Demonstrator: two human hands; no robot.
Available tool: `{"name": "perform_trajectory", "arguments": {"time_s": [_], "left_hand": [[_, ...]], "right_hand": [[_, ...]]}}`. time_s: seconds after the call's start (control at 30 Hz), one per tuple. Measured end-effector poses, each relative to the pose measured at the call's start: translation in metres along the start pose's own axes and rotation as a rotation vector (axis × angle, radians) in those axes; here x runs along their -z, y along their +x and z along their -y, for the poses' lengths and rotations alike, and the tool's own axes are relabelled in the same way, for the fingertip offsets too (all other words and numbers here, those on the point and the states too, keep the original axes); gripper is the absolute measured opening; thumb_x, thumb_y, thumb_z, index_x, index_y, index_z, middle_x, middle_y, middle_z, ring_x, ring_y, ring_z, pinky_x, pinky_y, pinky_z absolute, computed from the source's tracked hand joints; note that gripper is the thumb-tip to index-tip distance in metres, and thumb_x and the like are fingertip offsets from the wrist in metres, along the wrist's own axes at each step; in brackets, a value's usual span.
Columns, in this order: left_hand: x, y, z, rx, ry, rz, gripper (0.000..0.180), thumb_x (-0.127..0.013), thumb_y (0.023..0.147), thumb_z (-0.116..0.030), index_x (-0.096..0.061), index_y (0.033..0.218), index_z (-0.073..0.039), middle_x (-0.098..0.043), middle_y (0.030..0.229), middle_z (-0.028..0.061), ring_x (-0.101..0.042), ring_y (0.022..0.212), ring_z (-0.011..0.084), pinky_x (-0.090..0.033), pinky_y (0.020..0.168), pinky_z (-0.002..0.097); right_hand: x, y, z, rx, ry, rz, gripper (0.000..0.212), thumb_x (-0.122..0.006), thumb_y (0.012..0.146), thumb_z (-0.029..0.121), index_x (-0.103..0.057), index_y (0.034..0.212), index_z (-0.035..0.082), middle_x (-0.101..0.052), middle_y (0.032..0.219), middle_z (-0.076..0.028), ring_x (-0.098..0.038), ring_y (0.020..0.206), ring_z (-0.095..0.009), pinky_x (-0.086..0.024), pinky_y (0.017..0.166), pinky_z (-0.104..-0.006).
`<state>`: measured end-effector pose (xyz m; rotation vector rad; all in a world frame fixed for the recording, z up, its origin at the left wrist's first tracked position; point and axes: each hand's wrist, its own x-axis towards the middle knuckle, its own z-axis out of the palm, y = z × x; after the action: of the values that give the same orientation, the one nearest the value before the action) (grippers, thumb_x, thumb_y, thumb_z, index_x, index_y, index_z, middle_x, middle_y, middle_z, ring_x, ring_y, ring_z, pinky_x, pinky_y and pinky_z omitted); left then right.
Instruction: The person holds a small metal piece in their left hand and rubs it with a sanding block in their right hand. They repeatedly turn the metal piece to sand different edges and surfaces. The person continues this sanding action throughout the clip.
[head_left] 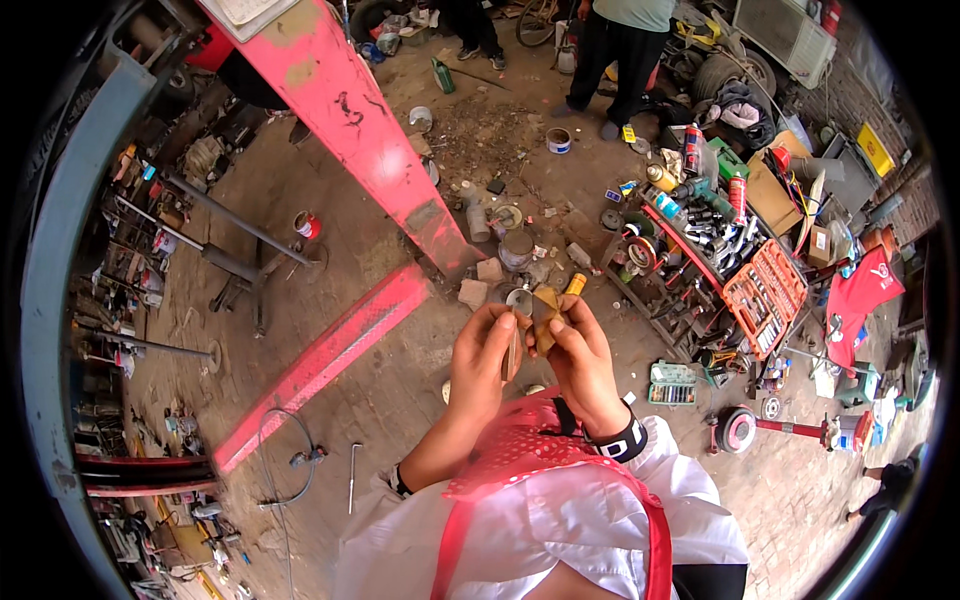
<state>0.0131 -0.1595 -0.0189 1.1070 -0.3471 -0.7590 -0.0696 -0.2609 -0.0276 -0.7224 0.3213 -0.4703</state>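
Note:
In front of my chest, both hands are raised close together. My left hand is closed, its thumb and fingers pinching a small metal piece with a round end. Its exact kind I cannot make out. Between the thumb and fingers of my right hand is a folded yellowish-brown sheet that looks like sandpaper. The sheet is right beside the metal piece; whether they touch is not clear. Below the hands hangs my red dotted apron.
A pink-red lift post and arm rise at the left. To the right stands a red tool cart heaped with tools, with an orange socket set. A bit case lies on the floor. Another person stands far ahead.

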Motion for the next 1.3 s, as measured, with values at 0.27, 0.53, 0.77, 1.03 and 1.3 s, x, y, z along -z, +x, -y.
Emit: {"name": "perform_trajectory", "arguments": {"time_s": [0.27,0.53,0.77,1.03,1.3], "left_hand": [[0.016,0.003,-0.008,-0.085,-0.007,-0.126,0.022,-0.047,0.099,-0.025,-0.055,0.095,-0.005,-0.044,0.061,-0.0052,-0.035,0.048,0.0015,-0.024,0.041,0.0197],[0.037,-0.001,-0.008,-0.085,-0.041,-0.121,0.02,-0.05,0.098,-0.024,-0.055,0.101,-0.005,-0.054,0.075,-0.0018,-0.044,0.054,0.0019,-0.03,0.044,0.0184],[0.046,0.002,-0.021,-0.236,0.058,-0.194,0.02,-0.048,0.099,-0.022,-0.054,0.095,-0.004,-0.054,0.08,-0.0013,-0.042,0.059,0.0013,-0.032,0.05,0.0176],[0.048,0.014,-0.022,-0.366,0.193,-0.296,0.02,-0.048,0.099,-0.02,-0.054,0.093,-0.001,-0.053,0.08,-0.0027,-0.041,0.066,0.0008,-0.035,0.056,0.0175],[0.049,0.02,-0.018,-0.372,0.275,-0.332,0.02,-0.05,0.098,-0.02,-0.055,0.092,-0.001,-0.046,0.071,-0.0044,-0.036,0.059,0.0014,-0.03,0.052,0.0194]], "right_hand": [[0.001,0.009,-0.02,0.027,-0.213,0.143,0.024,-0.061,0.085,-0.001,-0.046,0.103,0.004,-0.048,0.097,-0.001,-0.052,0.095,-0.011,-0.041,0.086,-0.0246],[-0.017,0.021,-0.031,-0.092,-0.189,0.154,0.032,-0.059,0.08,-0.011,-0.049,0.106,0.004,-0.05,0.105,-0.002,-0.051,0.103,-0.011,-0.039,0.094,-0.0256],[-0.015,0.031,-0.041,-0.19,0.021,0.335,0.018,-0.057,0.086,0.002,-0.052,0.103,0.004,-0.053,0.098,-0.001,-0.052,0.092,-0.009,-0.043,0.081,-0.0238],[-0.042,0.029,-0.035,-0.522,0.246,0.261,0.012,-0.056,0.089,0.007,-0.052,0.099,0.003,-0.052,0.09,-0.001,-0.047,0.077,-0.009,-0.041,0.069,-0.0236],[-0.033,0.032,-0.048,-0.434,0.131,0.297,0.01,-0.059,0.089,0.008,-0.05,0.093,0.004,-0.051,0.081,-0.002,-0.046,0.07,-0.009,-0.038,0.062,-0.0232]]}}
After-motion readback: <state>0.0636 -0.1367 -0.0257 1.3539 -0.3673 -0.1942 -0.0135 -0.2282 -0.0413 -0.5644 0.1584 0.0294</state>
